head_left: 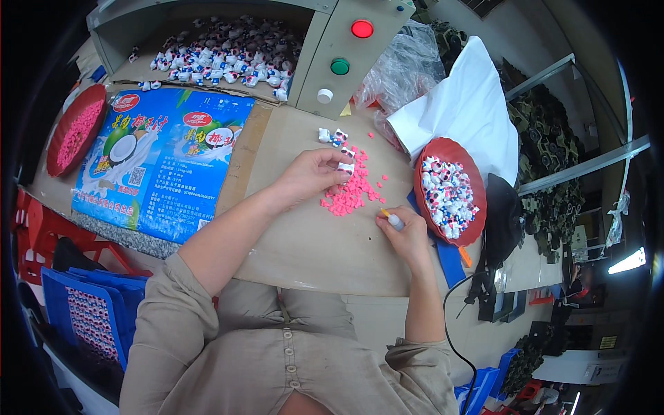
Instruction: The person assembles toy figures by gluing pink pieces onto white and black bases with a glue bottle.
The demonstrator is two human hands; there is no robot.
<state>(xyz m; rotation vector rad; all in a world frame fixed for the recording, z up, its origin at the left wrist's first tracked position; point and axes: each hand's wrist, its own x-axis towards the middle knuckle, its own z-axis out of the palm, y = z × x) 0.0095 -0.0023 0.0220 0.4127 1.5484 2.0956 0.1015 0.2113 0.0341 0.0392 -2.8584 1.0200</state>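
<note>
My left hand (312, 177) pinches a small white figurine (346, 167) between thumb and fingers, just over a loose pile of tiny pink pieces (346, 197). Closed around a small white bottle (395, 221) with a yellow tip, my right hand (409, 241) rests to the right of the pile. The bottle's tip points up and left; most of its body is hidden in the palm. Two more white-and-blue figurines (332, 136) lie on the brown board just beyond my left hand.
A red bowl of figurines (451, 197) stands at right, and a red bowl of pink pieces (75, 131) at far left. Beyond my hands, a grey machine (339, 48) with buttons has figurines heaped (228, 55) in its opening. Blue printed cardboard (162, 159) covers the left side.
</note>
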